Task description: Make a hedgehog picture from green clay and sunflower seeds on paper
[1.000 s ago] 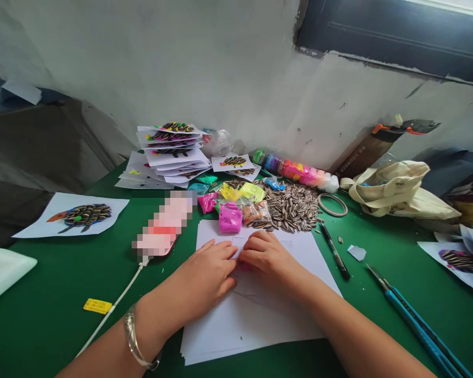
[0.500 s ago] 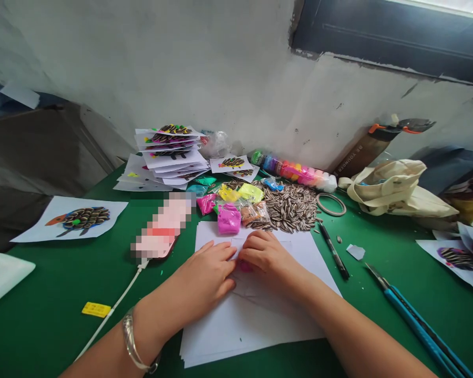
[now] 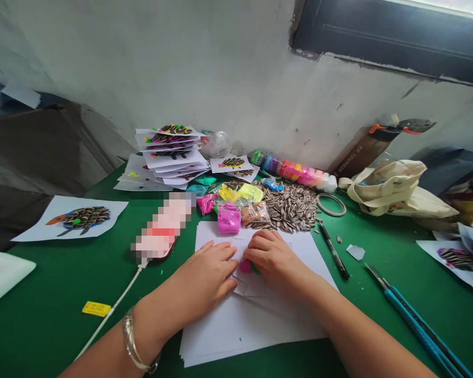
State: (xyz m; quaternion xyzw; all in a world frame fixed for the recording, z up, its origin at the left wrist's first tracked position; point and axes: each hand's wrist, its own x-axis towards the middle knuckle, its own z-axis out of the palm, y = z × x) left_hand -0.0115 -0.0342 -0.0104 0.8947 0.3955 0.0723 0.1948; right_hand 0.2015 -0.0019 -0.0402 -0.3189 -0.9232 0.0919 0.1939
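Observation:
My left hand (image 3: 207,275) lies flat with its fingers stretched on a stack of white paper (image 3: 256,320) on the green table (image 3: 55,294). My right hand (image 3: 274,257) is curled, fingertips pressing a small lump of pink clay (image 3: 245,266) with a bit of green beside it onto a small cut sheet. A silver bracelet (image 3: 132,341) sits on my left wrist. Just beyond the hands lie bags of coloured clay (image 3: 229,218) and a heap of striped sunflower seeds (image 3: 294,207).
A pile of seed pictures (image 3: 171,152) stands at the back left, one single picture (image 3: 79,218) lies left. A blurred phone (image 3: 163,228) with a white cable lies near my left hand. A pen (image 3: 334,251), blue craft knives (image 3: 418,325), a tape ring (image 3: 332,205) and a cloth bag (image 3: 394,191) lie right.
My right hand has slid slightly right and back, uncovering the pink and green clay lump under its fingertips. My left hand has stayed put.

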